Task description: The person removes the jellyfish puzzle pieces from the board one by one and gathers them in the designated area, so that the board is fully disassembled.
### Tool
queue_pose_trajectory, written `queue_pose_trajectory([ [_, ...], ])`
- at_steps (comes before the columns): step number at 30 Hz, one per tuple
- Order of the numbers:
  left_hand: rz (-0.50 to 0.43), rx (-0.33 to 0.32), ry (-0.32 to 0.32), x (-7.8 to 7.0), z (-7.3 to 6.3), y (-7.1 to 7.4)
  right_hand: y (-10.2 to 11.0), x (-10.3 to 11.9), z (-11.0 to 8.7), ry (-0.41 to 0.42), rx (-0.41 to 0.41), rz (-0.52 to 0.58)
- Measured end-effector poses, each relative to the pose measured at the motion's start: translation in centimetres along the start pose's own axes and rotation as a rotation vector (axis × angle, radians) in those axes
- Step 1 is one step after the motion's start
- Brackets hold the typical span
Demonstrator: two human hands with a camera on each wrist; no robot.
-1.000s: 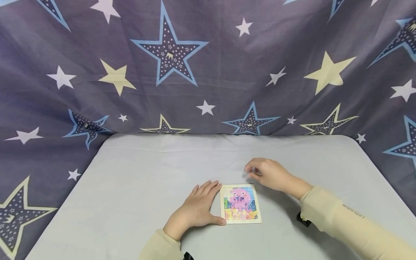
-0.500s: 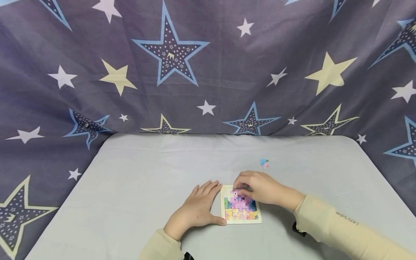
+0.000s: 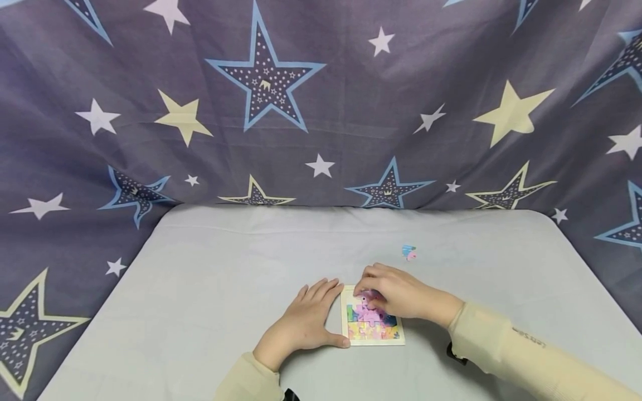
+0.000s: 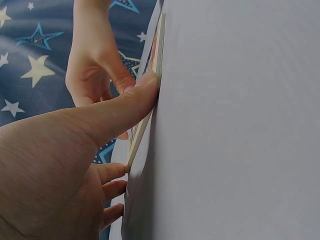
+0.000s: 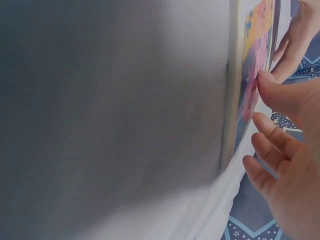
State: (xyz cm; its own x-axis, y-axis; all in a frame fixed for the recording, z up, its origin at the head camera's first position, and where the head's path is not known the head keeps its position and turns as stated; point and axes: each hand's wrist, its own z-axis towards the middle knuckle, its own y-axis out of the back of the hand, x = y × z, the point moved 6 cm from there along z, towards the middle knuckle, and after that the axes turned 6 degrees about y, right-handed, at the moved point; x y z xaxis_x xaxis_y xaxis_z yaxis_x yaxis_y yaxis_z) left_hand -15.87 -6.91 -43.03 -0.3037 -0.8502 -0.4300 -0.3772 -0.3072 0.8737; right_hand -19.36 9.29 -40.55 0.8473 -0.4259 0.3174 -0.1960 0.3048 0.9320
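A small square jigsaw puzzle [image 3: 373, 342] with a pale frame and a pink octopus picture lies flat on the bed-like surface. My left hand [image 3: 307, 324] rests along its left side, fingers straight, thumb on the near-left corner; the left wrist view shows this thumb [image 4: 135, 100] over the frame's edge. Over the puzzle's upper part my right hand [image 3: 398, 292] pinches an octopus-face puzzle piece [image 3: 364, 299] between thumb and index finger, partly hiding the far right pieces. The right wrist view has the thumb [image 5: 270, 90] touching the pink picture. The upper-left slot shows bare backing.
A loose blue-and-pink puzzle piece [image 3: 409, 253] lies beyond the right hand. Pale grey cloth [image 3: 225, 278] covers the work surface. A dark star-patterned curtain [image 3: 341, 111] hangs behind it and along both sides.
My right hand has come from beyond the puzzle's upper right back over the puzzle, then slightly left. The loose piece is now uncovered on the cloth. My left hand stays put.
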Motion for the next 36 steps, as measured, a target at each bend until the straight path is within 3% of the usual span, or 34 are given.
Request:
queue_pose_trajectory([
  [16,-0.009,0.003,0.000,0.0,0.0,0.0,0.0,-1.0,1.4,-0.075,0.124,0.139],
  [28,-0.014,0.003,0.001,-0.1,-0.1,0.1,-0.2,-0.7,2.1,-0.051,0.181,0.151],
  [36,-0.015,0.006,-0.001,-0.2,-0.3,0.2,-0.2,-0.5,2.3,-0.044,0.177,0.168],
])
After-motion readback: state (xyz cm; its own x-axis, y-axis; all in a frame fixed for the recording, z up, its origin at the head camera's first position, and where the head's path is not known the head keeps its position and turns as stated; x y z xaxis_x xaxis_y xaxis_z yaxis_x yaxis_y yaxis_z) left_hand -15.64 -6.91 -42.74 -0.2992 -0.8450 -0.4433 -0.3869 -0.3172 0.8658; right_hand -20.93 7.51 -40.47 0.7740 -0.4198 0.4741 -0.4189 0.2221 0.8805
